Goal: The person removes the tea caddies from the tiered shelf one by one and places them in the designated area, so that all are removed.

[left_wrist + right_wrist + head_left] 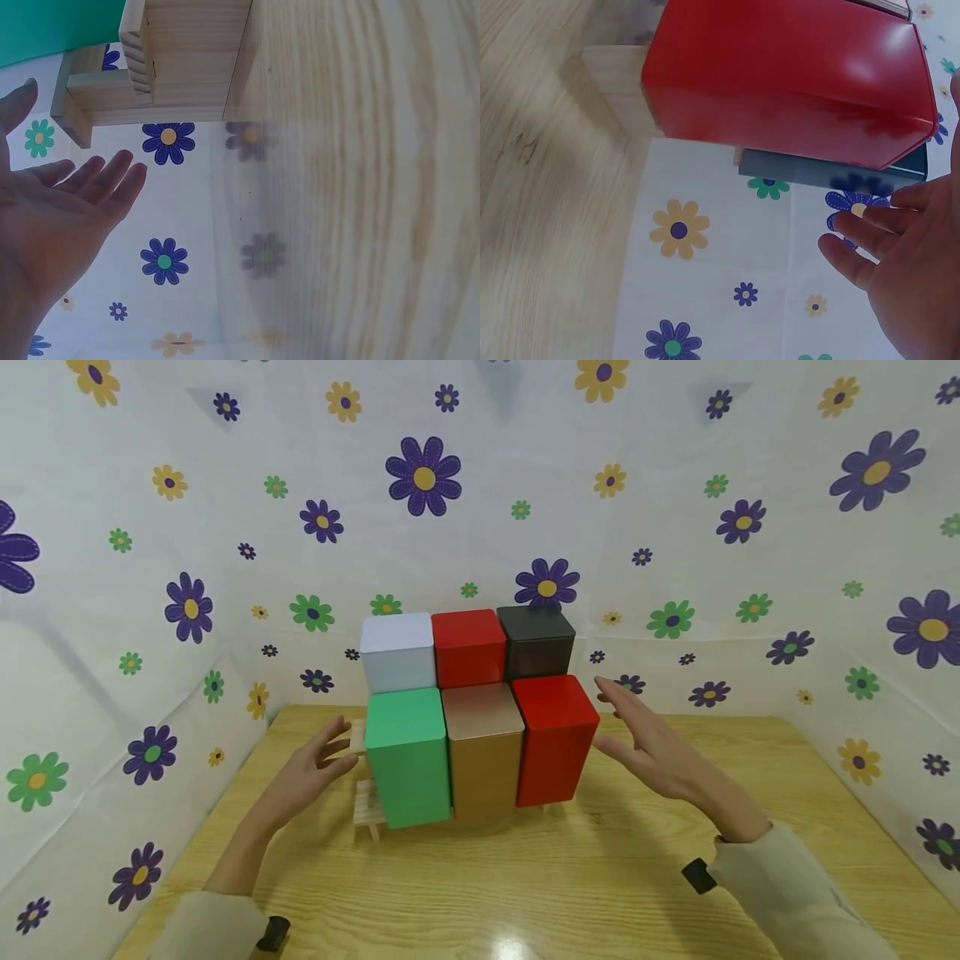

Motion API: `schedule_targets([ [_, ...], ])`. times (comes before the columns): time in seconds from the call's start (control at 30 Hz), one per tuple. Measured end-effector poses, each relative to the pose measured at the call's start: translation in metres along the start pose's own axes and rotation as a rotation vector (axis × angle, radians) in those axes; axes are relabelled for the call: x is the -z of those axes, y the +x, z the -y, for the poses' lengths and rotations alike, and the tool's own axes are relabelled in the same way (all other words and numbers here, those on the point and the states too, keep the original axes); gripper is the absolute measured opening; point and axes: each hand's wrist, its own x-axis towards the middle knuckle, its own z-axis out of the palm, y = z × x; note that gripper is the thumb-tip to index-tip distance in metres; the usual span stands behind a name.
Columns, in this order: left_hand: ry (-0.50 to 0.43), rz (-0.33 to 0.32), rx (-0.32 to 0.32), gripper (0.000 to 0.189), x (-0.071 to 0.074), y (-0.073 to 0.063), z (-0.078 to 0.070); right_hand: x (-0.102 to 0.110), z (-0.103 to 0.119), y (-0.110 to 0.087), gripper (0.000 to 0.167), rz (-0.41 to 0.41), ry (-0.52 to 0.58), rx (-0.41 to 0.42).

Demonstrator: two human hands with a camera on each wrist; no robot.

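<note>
Six boxes [482, 712] stand in two rows, contents hidden. Left hand [302, 779] and right hand [662, 755] flank them, fingers loosely extended.

Wood-grain table [480, 885]; white cloth [517, 452] at back and sides, printed with purple, yellow, green flowers [424, 478].

Illumination: bright and even in the head view; dimmer and cooler in both wrist views.
Glare marks the table [465, 889] near the middle of its near side. A soft shadow lies toward its right side, beside the right forearm [738, 810]. The front red box [780, 75] shows a sheen. In the left wrist view, printed flowers [165, 261] reflect hazily off the table; fine detail is soft.
</note>
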Motion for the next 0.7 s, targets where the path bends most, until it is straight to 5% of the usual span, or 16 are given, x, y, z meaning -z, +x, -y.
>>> schedule_targets([
  [0.7, 0.008, 0.001, 0.014, 0.080, -0.008, 0.008, 0.006, -0.009, 0.007, 0.025, 0.080, 0.013, 0.123, -0.062],
])
